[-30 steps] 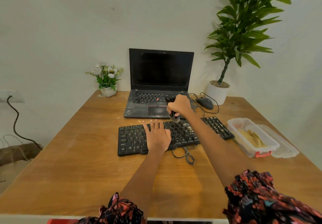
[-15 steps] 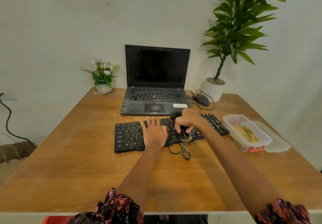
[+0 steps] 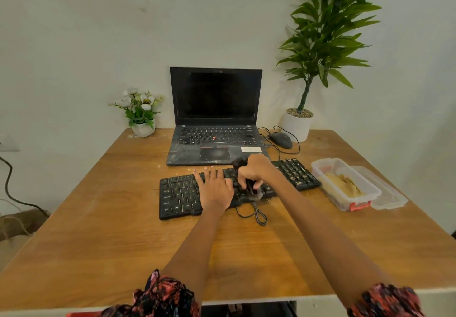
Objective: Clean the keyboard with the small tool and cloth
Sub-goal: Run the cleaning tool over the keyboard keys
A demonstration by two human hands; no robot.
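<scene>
A black external keyboard [image 3: 180,195] lies across the middle of the wooden table [image 3: 98,230], slightly angled. My left hand [image 3: 214,188] rests flat on its middle keys, fingers straight and spread. My right hand [image 3: 255,171] grips a small black brush [image 3: 253,188] held upright, with the bristles down on the keys near the keyboard's front edge, just right of my left hand. The brush handle's top sticks out above my fist. A yellowish cloth [image 3: 344,184] lies inside a clear plastic container [image 3: 318,168] at the right.
A dusty open laptop [image 3: 217,119] stands behind the keyboard. A wired mouse [image 3: 281,140], a white potted plant [image 3: 297,125] and a small flower pot [image 3: 143,129] sit at the back. The container's lid [image 3: 387,193] lies beside it. The keyboard cable [image 3: 259,215] loops in front.
My right hand drew the brush from the keyboard's back edge toward its front edge. My left hand stayed pressed on the keys. The camera tilted slightly.
</scene>
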